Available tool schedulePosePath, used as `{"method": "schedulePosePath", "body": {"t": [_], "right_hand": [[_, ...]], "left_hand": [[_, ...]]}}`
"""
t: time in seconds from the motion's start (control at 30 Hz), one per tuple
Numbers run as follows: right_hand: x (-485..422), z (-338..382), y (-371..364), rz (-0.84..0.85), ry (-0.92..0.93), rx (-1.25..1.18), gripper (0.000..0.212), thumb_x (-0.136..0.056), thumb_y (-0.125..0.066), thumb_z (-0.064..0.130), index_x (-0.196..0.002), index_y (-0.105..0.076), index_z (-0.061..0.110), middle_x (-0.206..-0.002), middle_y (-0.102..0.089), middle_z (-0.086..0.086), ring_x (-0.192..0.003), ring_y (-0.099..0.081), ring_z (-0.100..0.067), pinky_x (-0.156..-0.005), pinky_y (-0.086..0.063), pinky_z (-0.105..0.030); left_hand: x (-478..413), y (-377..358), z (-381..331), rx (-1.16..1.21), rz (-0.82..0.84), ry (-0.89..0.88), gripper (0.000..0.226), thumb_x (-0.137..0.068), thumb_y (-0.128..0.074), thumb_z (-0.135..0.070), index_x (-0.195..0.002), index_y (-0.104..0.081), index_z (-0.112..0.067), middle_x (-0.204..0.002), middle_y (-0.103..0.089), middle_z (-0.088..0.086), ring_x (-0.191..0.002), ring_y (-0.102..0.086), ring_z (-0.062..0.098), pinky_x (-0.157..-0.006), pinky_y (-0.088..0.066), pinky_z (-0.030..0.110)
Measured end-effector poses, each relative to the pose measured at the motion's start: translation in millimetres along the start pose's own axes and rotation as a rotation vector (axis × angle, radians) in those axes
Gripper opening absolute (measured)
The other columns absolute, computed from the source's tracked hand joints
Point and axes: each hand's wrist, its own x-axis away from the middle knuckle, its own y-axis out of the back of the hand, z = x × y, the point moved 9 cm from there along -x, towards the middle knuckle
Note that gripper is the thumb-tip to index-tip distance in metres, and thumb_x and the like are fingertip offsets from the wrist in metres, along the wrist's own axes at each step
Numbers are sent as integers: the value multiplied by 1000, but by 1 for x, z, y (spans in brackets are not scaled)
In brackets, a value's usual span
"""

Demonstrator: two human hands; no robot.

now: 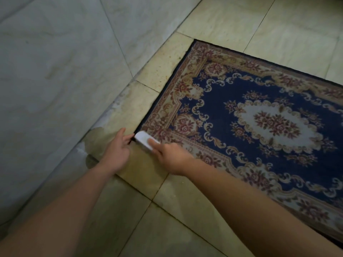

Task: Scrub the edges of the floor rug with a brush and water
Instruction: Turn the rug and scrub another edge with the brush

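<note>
Diagonally, the brush points toward the rug corner; right hand grips it.

I have one view, from a wide-angle camera worn on the person's head. It looks forward and steeply down at the tiled floor. Both forearms reach in from the lower edge, so the left hand and right hand sit close, near the middle. The rug runs off the right edge; the wall fills the upper left.
</note>
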Motion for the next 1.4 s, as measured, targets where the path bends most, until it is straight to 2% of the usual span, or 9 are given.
{"method": "schedulePosePath", "body": {"t": [0.2, 0.4, 0.57, 0.83, 1.0, 1.13, 1.23, 1.3, 1.4], "right_hand": [[-12, -11, 47, -273, -93, -87, 38, -103, -30, 28, -141, -34, 24, -108, -63, -18, -86, -61, -32, -77, -54, -46], [-2, 13, 1, 19, 51, -163, 44, -103, -30, 39, -147, -33, 34, -140, -49, -12, -117, -52, -30, -91, -42, -35], [37, -58, 33, -275, -131, -487, 42, -101, -36, 44, -143, -40, 39, -136, -54, -3, -110, -58, -24, -90, -47, -36], [122, -172, 61, -670, -513, -518, 45, -102, -36, 40, -147, -36, 31, -118, -64, -13, -75, -57, -19, -61, -43, -30], [117, -86, -35, -203, -157, -317, 45, -100, -29, 49, -145, -25, 47, -100, -67, 2, -83, -64, -13, -76, -55, -37], [130, -121, 9, -428, -209, -514, 42, -100, -38, 43, -142, -37, 42, -83, -59, 11, -57, -50, -4, -51, -42, -18], [170, -192, 43, -725, -597, -595, 46, -102, -33, 40, -147, -34, 32, -100, -64, -6, -63, -53, -14, -52, -42, -26], [179, -190, 27, -663, -689, -372, 47, -104, -26, 37, -150, -23, 31, -93, -63, -8, -65, -57, -20, -53, -47, -33], [166, -134, -33, -349, -395, -216, 48, -103, -24, 41, -150, -14, 38, -89, -66, -6, -67, -63, -17, -57, -54, -33]], "left_hand": [[8, -4, 2, 7, -59, 31, 76, -87, -36, 13, -151, -14, -23, -142, -43, -5, -129, -41, 17, -105, -40, 41], [-2, 12, 8, -81, -126, 92, 71, -89, -39, 4, -151, -14, -19, -139, -48, 6, -130, -41, 26, -109, -34, 46], [11, 1, -20, -321, -187, -62, 59, -90, -43, -2, -146, -28, -15, -143, -41, 10, -135, -30, 27, -111, -30, 43], [40, -79, -53, -656, 80, -392, 48, -98, -40, -21, -146, -34, -23, -156, -24, -1, -145, -12, 16, -119, -9, 37], [43, -83, -54, -733, 159, -331, 49, -99, -36, -24, -147, -30, -25, -158, -17, -5, -144, -16, 14, -119, -6, 42], [48, -86, -56, -787, 197, -312, 52, -100, -34, -25, -150, -21, -24, -159, -9, -3, -145, -10, 14, -119, -2, 42], [53, -90, -54, -829, 220, -291, 55, -100, -34, -25, -151, -15, -23, -160, -3, -2, -146, -6, 15, -119, -1, 43], [53, -92, -53, -848, 227, -264, 56, -100, -34, -27, -152, -12, -21, -160, -1, 0, -146, -4, 17, -119, -2, 43], [53, -97, -55, -883, 243, -231, 58, -100, -33, -30, -152, -10, -18, -160, 1, 3, -147, -3, 20, -118, -3, 44]]}}
